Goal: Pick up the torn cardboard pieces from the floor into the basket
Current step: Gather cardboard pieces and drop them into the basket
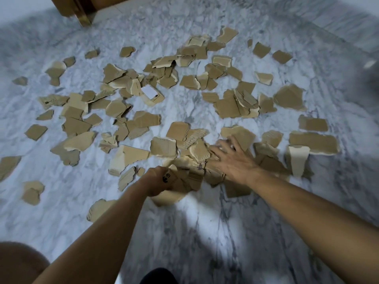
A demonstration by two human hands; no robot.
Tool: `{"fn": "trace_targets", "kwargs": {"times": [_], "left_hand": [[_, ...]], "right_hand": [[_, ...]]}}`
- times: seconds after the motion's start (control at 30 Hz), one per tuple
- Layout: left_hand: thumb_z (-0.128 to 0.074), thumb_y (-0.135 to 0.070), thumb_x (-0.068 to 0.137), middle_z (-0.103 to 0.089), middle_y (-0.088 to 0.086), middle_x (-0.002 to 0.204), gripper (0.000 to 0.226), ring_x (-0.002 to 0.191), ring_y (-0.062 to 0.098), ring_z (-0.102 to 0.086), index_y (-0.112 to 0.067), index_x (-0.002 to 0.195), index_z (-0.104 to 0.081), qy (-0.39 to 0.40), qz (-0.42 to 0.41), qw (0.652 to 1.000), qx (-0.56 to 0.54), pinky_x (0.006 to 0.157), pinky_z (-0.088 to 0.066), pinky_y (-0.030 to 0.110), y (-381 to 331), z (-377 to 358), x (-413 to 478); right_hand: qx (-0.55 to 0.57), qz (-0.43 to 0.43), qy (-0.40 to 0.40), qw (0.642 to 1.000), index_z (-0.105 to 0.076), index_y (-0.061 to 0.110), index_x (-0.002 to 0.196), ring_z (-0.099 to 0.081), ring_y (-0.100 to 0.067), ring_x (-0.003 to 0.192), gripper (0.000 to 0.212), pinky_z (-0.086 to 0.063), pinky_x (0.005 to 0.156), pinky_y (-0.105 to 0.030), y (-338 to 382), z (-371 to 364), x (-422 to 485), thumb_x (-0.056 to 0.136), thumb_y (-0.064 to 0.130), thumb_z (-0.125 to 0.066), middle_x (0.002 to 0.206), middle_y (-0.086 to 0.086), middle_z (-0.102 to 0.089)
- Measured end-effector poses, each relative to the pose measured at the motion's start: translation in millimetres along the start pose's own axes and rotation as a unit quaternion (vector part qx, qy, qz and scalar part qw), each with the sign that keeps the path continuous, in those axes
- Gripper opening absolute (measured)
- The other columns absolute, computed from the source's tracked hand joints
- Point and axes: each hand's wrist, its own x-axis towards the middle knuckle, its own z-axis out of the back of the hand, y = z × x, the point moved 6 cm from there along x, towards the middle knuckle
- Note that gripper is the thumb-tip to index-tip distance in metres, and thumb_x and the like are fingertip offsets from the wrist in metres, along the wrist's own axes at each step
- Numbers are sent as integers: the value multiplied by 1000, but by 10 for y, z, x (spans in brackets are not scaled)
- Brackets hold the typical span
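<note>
The left hand (159, 180) was curled tight round a bundle (180, 181) of scraps, one printed with black marks. The right hand (231, 158) lay flat and spread-fingered on the heap just beside it, gripping nothing. The torn cardboard pieces (146, 119) were strewn all over the floor (205, 232), thickest under the hands and thinner toward the edges. The basket could not be made out for certain; a rounded tan shape (167, 198) under the left fist might have been it (or only a bigger scrap).

The step in hand looked like raking loose scraps together to join the held bundle. To do it well, the right palm would best ride low and sweep toward the left hand, so that pieces slid and stacked rather than flipped. The left grip would best take only what it could carry without shedding. The smooth floor probably let pieces skate easily, which helped a sweep but made single flat ones hard to lift by an edge.

The cardboard was brown, matte and corrugated, with ragged pale tears and irregular angular outlines; one piece (150, 92) carried a white label. The floor was glossy grey-white marble with dark veins
</note>
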Motion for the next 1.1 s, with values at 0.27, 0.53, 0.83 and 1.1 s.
{"fn": "trace_targets", "kwargs": {"times": [0.27,0.53,0.83,1.1], "left_hand": [[-81,-40,75,-66,5,87,39,82,22,-61,-9,96,-69,24,-39,999,-15,65,-45,29,-478,622,4],[-75,-60,73,-50,11,124,64,109,28,-50,-15,118,-62,50,-145,981,117,91,-48,38,-1318,128,240],[-83,-57,60,-10,6,162,99,149,34,-9,-27,144,-39,32,-173,946,273,113,-23,61,-1733,-390,604],[-85,-35,69,-60,10,114,81,102,28,-57,-21,125,-28,-6,-219,963,154,83,-51,40,-1781,-360,607]], "right_hand": [[393,-171,-137,893,-55,23,88,-55,-25,102,32,-41,81,-37,-687,380,-119,83,48,-76,110,2,-60],[515,-325,-68,790,-51,18,97,-55,-22,85,41,-37,57,-25,-1262,33,-675,85,47,-76,97,-3,-57],[487,-497,54,716,-29,23,148,-35,-30,142,131,-42,109,-46,-786,-1036,-1238,42,79,-81,155,-5,-32],[511,-493,-24,704,-48,15,127,-58,-30,116,72,-53,87,-36,-570,-1197,-1160,65,29,-82,122,-9,-58]]}}
